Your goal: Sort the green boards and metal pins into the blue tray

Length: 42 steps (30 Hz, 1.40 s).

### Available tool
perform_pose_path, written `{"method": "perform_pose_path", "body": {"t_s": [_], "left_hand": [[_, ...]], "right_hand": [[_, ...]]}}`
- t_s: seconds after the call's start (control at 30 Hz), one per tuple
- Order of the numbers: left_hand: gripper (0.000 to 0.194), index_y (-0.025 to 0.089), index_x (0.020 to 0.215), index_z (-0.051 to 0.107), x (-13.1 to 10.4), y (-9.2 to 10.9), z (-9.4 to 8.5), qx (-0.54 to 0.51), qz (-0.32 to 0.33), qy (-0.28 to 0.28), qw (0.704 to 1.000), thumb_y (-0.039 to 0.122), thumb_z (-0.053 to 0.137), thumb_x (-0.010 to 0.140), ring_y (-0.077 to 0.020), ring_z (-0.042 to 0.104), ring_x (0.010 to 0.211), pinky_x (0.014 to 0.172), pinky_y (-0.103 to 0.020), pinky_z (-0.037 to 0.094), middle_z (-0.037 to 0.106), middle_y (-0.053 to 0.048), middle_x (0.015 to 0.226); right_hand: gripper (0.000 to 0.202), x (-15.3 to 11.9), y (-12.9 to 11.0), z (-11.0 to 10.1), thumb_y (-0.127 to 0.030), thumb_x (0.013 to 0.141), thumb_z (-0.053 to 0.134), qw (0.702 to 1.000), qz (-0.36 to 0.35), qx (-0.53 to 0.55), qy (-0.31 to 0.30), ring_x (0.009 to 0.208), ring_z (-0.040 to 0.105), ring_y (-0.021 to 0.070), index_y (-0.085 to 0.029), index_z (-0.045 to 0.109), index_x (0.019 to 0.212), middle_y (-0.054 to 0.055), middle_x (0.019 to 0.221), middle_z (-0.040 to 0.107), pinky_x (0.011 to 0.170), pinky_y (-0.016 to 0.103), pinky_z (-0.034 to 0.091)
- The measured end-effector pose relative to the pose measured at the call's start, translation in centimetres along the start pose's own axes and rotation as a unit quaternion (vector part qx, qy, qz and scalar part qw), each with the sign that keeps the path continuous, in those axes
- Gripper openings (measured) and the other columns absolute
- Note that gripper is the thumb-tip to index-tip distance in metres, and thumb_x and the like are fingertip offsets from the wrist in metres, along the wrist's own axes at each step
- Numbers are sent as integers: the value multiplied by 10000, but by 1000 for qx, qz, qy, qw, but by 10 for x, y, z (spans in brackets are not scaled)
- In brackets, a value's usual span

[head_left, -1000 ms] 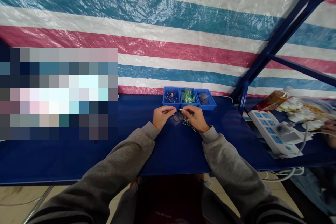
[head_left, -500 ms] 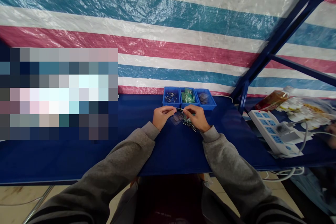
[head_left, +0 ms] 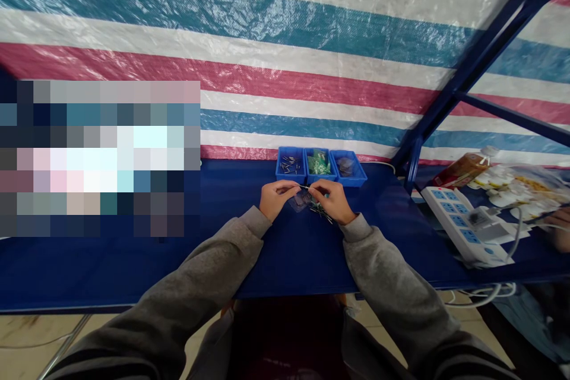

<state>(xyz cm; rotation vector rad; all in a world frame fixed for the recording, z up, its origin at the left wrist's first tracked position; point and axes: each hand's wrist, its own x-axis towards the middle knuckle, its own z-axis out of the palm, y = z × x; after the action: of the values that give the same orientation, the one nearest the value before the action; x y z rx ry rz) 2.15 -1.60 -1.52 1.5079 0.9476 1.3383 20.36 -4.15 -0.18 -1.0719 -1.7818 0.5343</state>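
Between my two hands runs a thin dark rod, slim like a small pin [head_left: 303, 187], its exact kind too small to make out. My left hand [head_left: 275, 199] pinches one end with thumb and fingers. At the other end, my right hand [head_left: 335, 199] is closed in a pinch. Under the hands lies a clear plastic piece or bag [head_left: 299, 202]. Partly hidden beneath my right hand is a loose pile of thin dark and silver rods [head_left: 321, 212] on the blue table [head_left: 294, 261].
Behind the hands stand a blue bin of metal pins [head_left: 285, 176], a blue bin with green-and-white pieces [head_left: 319, 177] and a blue bin of clear pieces [head_left: 354, 180]. Rightward are a power strip [head_left: 458, 222], a bottle [head_left: 463, 167] and another person's hand [head_left: 561, 230]. A pixelated patch covers the left.
My right hand has shifted slightly left, closer to my left hand, so less of the rod shows between them. At the right edge, the other person's hand has moved a little.
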Motion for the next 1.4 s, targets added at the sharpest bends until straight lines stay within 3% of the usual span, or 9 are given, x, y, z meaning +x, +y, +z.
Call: {"method": "perform_pose_path", "body": {"t_s": [0.5,0.83,0.97,1.1,1.23,1.4], "left_hand": [[277,136,762,746,-1,2,0,7,7,-4,1000,394,773,664,-205,684,694,682,-319,582,738,-75,777],[296,135,815,742,-1,3,0,12,5,1,1000,401,761,686,-209,685,726,688,-315,575,736,-81,807],[331,144,896,733,-1,6,0,16,17,3,1000,411,750,702,-205,680,756,709,-310,569,731,-78,838],[275,155,802,727,-1,5,-1,55,46,-11,997,418,730,722,-206,669,773,701,-296,548,724,-77,831],[262,167,786,709,-1,1,-1,85,48,-20,995,427,689,757,-173,642,692,627,-260,517,703,-45,758],[287,168,747,674,0,-3,-2,87,38,-14,995,450,641,794,-138,605,596,566,-229,484,648,-12,644]], "right_hand": [[359,0,-1,0,-487,877,543,1000,12,-3,-2,567,553,155,-180,654,727,36,651,618,554,277,441],[326,0,-3,-1,-462,852,592,997,47,59,21,530,526,138,-177,624,697,8,612,570,536,270,440],[326,0,-2,-2,-460,835,605,996,60,66,3,514,512,138,-180,613,669,0,572,553,524,266,417],[332,1,-3,-3,-445,853,583,997,58,51,-29,502,510,135,-179,610,657,-10,540,543,527,261,396],[364,1,-3,-2,-470,889,526,996,66,44,-37,495,515,132,-181,622,689,-16,526,531,516,252,404],[301,1,0,2,-475,861,580,997,51,43,-32,539,566,140,-186,653,812,9,651,627,540,257,449]]}}
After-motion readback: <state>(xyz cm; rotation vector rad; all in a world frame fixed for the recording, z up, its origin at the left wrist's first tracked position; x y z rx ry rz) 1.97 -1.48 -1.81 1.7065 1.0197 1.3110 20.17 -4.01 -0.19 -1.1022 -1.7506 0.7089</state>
